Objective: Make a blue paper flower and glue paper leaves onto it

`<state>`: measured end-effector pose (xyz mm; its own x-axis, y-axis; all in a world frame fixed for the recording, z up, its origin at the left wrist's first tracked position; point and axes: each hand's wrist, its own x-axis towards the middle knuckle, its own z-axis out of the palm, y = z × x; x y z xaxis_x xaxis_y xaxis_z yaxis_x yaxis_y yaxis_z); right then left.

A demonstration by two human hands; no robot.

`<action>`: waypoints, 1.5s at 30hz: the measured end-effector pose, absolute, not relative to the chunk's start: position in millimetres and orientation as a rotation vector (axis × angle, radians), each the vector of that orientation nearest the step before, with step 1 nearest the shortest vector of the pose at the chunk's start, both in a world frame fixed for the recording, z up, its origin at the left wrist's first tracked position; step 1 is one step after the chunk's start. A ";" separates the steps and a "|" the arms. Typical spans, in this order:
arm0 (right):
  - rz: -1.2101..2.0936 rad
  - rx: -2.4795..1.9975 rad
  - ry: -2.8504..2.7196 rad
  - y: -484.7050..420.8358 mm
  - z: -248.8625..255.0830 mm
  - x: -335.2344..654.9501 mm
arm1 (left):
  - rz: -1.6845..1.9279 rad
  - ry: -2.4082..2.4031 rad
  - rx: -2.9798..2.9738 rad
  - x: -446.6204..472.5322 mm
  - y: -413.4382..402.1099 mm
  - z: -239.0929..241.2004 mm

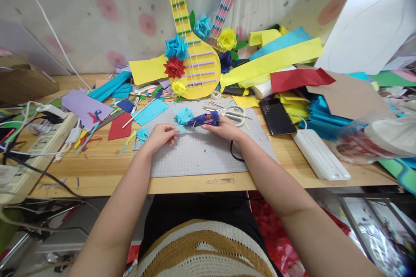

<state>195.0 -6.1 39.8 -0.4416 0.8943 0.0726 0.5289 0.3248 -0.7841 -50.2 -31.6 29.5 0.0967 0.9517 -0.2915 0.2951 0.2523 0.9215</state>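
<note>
My right hand [223, 128] is wrapped round a blue hot glue gun [204, 118], whose nozzle points left over the grey cutting mat [201, 156]. My left hand [163, 135] pinches a small light-blue paper piece [181, 129] close to the nozzle tip. Just behind the nozzle lies a light-blue paper flower [183, 115]; whether it touches the pinched piece I cannot tell. Scissors with white handles [238, 115] rest on the mat behind my right hand. A black cord [234, 152] curves over the mat below my right wrist.
A yellow paper guitar [202, 69] with paper flowers leans at the back. Paper scraps [86, 108] cover the left side, beside a power strip [48, 151]. To the right are a phone [277, 116], a white power bank [321, 154], crepe paper strips [273, 62] and a plastic-wrapped bundle [377, 134].
</note>
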 end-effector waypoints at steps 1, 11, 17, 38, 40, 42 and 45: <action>0.956 -1.241 -2.097 -5.8 39.4 195.0 | 0.751 1.422 1.256 -49.9 -31.7 29.7; 1.113 -1.302 -1.957 -5.8 41.6 199.8 | 0.741 1.374 1.261 -51.7 -35.2 34.6; 1.380 -1.055 -1.723 -6.0 48.8 207.3 | 0.944 1.417 1.210 -51.2 -34.4 33.4; 1.469 -0.996 -1.326 -0.5 48.8 208.2 | 1.009 1.507 2.696 -57.7 6.2 41.4; 1.469 -0.993 -1.328 -0.2 48.5 208.4 | 0.970 1.467 2.731 -57.5 8.3 41.7; 1.470 -0.994 -1.321 0.3 48.2 208.5 | 0.961 1.421 2.758 -57.6 10.6 41.3; 1.466 -1.009 -1.311 0.7 48.3 208.2 | 0.993 1.359 2.839 -59.1 14.1 38.1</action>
<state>208.2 0.7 48.3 -0.2638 0.9645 -0.0073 -0.1002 -0.0350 -0.9943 -59.1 14.1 38.1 0.4833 0.6562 0.5795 0.7516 -0.6504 0.1097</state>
